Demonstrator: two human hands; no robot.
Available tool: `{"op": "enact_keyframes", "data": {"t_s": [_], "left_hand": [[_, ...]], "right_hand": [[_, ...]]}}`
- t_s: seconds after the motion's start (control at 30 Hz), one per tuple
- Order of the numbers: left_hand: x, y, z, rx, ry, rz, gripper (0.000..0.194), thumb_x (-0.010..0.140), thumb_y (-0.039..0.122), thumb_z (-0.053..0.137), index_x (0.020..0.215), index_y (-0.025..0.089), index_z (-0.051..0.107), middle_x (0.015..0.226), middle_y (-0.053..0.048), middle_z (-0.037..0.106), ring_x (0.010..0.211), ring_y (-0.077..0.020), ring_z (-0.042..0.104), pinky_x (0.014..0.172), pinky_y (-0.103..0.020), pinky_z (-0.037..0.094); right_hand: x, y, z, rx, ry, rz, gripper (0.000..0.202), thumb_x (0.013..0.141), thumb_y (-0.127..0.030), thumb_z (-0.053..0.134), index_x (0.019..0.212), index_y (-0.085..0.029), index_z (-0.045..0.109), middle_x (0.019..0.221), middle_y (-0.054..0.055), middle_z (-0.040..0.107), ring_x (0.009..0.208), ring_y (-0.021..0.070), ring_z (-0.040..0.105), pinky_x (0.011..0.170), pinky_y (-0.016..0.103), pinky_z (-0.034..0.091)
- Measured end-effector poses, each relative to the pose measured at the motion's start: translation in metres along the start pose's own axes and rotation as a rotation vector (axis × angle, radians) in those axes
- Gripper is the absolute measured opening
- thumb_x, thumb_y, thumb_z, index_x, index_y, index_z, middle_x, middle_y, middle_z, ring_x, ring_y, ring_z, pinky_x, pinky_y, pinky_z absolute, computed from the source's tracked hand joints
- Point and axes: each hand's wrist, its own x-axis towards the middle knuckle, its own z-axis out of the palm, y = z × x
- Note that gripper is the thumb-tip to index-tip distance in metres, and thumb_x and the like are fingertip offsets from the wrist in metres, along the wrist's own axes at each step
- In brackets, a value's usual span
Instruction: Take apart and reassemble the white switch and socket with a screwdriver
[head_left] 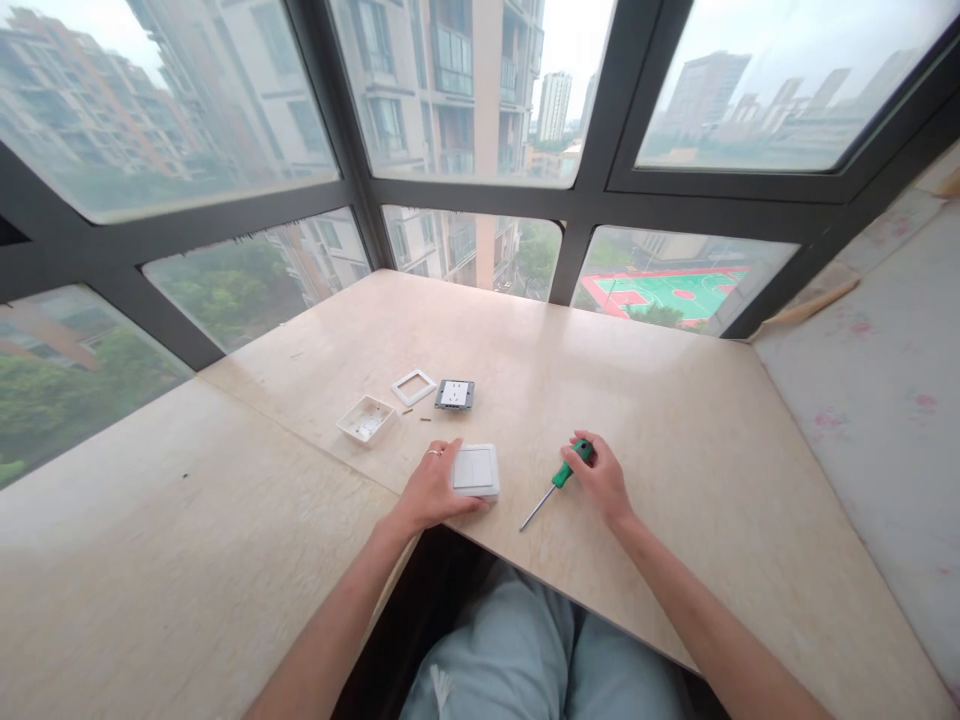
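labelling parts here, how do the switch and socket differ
The switch is in the left hand; the socket lies untouched. The switch has a white surround, the socket a dark-edged one. The switch shows flat panels, the socket slots. Both have white faces, turned up.

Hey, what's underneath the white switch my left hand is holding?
I can't see what's directly under the switch, because its own body and your left hand cover that spot. Tabletop shows beside it.
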Motion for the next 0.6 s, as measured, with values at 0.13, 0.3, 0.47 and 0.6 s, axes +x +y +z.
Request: {"op": "enact_keyframes", "data": {"t_s": [0.13,0.3,0.47,0.6], "left_hand": [[-0.007,0.031,0.005,0.046,-0.073,0.019,0.092,0.058,0.054,0.088,0.136,0.022,0.05,0.125,-0.013,0.056,0.113,-0.0337,0.06,0.096,-0.045,0.051],[-0.009,0.044,0.013,0.07,-0.073,0.089,0.085,0.064,0.052,0.084,0.135,0.021,0.05,0.129,-0.015,0.059,0.117,-0.0355,0.06,0.098,-0.047,0.05],[-0.014,0.037,0.022,-0.022,-0.037,0.12,0.082,0.072,0.049,0.079,0.141,0.02,0.045,0.138,-0.016,0.058,0.124,-0.0341,0.059,0.105,-0.048,0.048],[-0.018,0.032,0.028,-0.141,-0.013,0.125,0.079,0.074,0.05,0.079,0.14,0.019,0.048,0.136,-0.015,0.06,0.12,-0.0312,0.062,0.101,-0.045,0.052]], "right_hand": [[-0.003,0.002,0.008,-0.151,0.038,-0.178,0.035,0.086,-0.047,0.059,0.106,-0.018,0.064,0.11,0.016,0.066,0.109,0.0307,0.061,0.104,0.054,0.046],[-0.004,0.006,0.011,-0.299,0.02,-0.337,0.031,0.093,-0.036,0.048,0.111,-0.018,0.066,0.12,0.019,0.064,0.12,0.0316,0.057,0.108,0.056,0.042],[-0.011,0.001,0.007,-0.378,0.012,-0.46,0.035,0.098,-0.034,0.042,0.117,-0.017,0.066,0.127,0.019,0.064,0.126,0.0316,0.055,0.109,0.058,0.041],[-0.036,-0.007,0.0,-0.38,-0.1,-0.627,0.034,0.098,-0.034,0.046,0.123,-0.021,0.065,0.13,0.016,0.065,0.128,0.0288,0.056,0.111,0.054,0.041]]}}
